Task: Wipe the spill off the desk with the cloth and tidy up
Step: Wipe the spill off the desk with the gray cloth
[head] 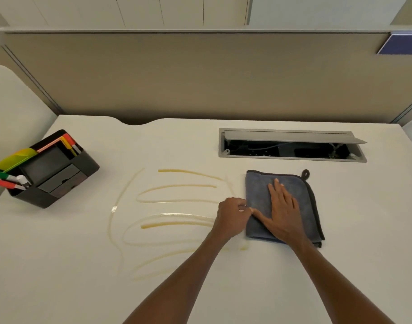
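A folded blue-grey cloth (301, 199) with a dark hem and a hanging loop lies flat on the white desk (223, 288), right of centre. My right hand (282, 211) rests flat on top of it, fingers spread. My left hand (233, 216) is curled at the cloth's left edge and seems to pinch that edge. Yellowish-brown streaks of the spill (177, 220) curve across the desk to the left of the cloth, from the middle down toward the front.
A black desk organiser (60, 178) with markers and pens stands at the left edge. An open cable hatch (291, 146) is set into the desk behind the cloth. A beige partition (200, 73) closes off the back.
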A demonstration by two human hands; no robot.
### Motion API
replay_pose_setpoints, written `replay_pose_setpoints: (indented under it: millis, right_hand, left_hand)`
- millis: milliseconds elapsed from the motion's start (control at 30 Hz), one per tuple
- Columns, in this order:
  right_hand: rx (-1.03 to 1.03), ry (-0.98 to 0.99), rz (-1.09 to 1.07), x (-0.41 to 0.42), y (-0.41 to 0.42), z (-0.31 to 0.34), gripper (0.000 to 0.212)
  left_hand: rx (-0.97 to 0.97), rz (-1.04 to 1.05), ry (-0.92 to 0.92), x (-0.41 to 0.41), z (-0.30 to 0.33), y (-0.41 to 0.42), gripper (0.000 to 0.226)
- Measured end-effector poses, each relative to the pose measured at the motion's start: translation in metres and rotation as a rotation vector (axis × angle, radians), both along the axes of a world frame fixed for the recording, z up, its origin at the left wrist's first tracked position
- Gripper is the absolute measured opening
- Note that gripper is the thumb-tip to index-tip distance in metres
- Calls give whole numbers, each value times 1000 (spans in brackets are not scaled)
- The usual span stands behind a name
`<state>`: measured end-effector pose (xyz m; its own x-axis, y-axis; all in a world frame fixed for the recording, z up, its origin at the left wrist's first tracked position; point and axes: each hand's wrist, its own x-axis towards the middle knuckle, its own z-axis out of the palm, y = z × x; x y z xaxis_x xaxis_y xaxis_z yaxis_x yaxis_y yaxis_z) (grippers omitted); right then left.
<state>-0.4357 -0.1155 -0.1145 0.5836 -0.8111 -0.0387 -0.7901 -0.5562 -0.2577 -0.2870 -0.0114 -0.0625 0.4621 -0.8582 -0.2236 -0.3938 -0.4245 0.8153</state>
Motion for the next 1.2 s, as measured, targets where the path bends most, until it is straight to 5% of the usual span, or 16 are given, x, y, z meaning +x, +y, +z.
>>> replay_pose_setpoints:
  millis: [133,567,1200]
  right_hand:
    - [-47,82,-63,2,-1,-3,119]
    - [-71,53,-99,16,2,-2,81]
    - [21,-155,-215,23,0,-4,57]
  left_hand:
    - [-176,153,-22,46,3,33,13]
    - [-120,395,-499,230,-13,141,43]
    - [34,183,-720,323,-81,221,56]
